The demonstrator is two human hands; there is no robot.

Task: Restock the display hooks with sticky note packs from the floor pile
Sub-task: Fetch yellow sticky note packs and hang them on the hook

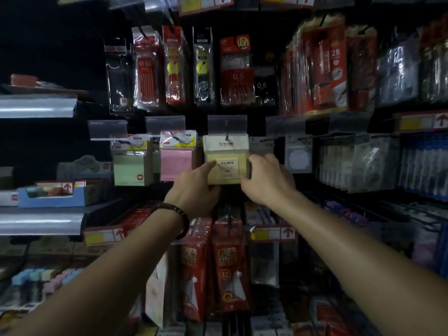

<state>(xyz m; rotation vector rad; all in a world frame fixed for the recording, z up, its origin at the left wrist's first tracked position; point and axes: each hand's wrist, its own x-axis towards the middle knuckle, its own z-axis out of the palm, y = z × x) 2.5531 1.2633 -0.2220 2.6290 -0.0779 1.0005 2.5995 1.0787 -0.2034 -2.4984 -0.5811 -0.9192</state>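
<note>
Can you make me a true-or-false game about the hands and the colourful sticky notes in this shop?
1. Both the left hand and the right hand hold the yellow pack. True.
2. The pink pack hangs to the right of the yellow pack. False: it hangs just to its left.
3. There is a bracelet on the left wrist. True.
4. One hand is grabbing the green pack. False: no hand touches it; it hangs alone, left of the pink pack.
</note>
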